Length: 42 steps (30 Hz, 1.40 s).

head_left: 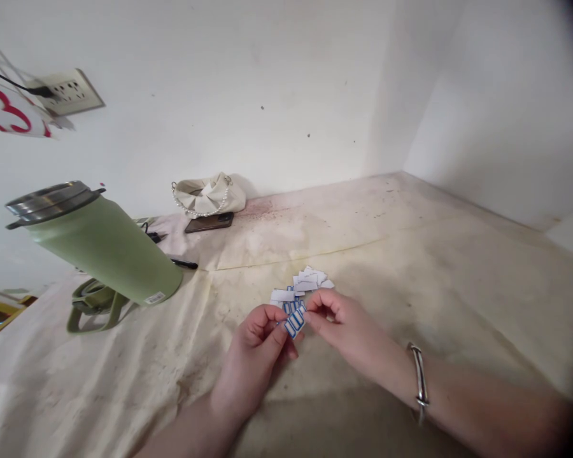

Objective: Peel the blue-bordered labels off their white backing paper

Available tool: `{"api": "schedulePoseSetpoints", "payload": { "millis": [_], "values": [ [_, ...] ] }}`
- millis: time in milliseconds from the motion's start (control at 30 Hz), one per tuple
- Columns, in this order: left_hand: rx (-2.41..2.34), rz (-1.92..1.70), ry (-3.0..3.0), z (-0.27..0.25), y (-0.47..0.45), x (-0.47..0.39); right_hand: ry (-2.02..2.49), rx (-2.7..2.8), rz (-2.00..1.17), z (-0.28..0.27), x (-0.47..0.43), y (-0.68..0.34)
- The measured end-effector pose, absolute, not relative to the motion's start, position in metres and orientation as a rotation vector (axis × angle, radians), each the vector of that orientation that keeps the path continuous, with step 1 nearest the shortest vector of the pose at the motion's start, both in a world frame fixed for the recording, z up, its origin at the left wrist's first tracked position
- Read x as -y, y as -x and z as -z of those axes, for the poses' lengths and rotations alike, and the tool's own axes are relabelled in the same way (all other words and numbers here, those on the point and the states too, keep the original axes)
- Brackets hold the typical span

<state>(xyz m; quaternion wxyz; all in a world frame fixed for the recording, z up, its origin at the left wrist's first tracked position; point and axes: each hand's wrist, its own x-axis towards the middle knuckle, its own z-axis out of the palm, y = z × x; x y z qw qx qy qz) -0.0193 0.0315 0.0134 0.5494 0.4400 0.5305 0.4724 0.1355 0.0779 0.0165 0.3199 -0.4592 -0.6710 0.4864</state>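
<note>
Between my two hands is a small sticker sheet (295, 320) with blue-edged white labels on it. My left hand (255, 346) pinches its left end between thumb and fingers. At its upper right edge, my right hand (338, 316) pinches with thumb and forefinger; a silver bracelet (419, 381) circles that wrist. Just beyond the fingers, small white paper slips (308, 280) lie in a loose, overlapping pile. More blue-edged labels (290, 305) show beneath and beside the pile, partly hidden by the held sheet.
A tall green tumbler (107, 245) stands at the left, with its green lid (95, 305) beside it. Farther back are a white handbag (210, 195), a phone (209, 222) and a black pen (184, 263). A wrinkled cloth (434, 273) covers the table up to the walls.
</note>
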Motion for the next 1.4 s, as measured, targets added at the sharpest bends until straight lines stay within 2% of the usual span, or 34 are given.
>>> {"api": "schedulePoseSetpoints", "payload": {
  "millis": [167,633,1400],
  "values": [
    [-1.282,-1.110,-1.035,-0.014,0.018,-0.031,1.222,1.747,-1.368,-0.014,-0.075,-0.135],
    [-1.239,-1.106,-1.035,-0.016,0.017,-0.030,1.240,1.806,-1.098,-0.016,-0.074,-0.135],
    [-1.314,-1.091,-1.087,-0.010,0.018,-0.028,1.264,1.809,-1.038,-0.006,-0.070,-0.130]
  ]
}}
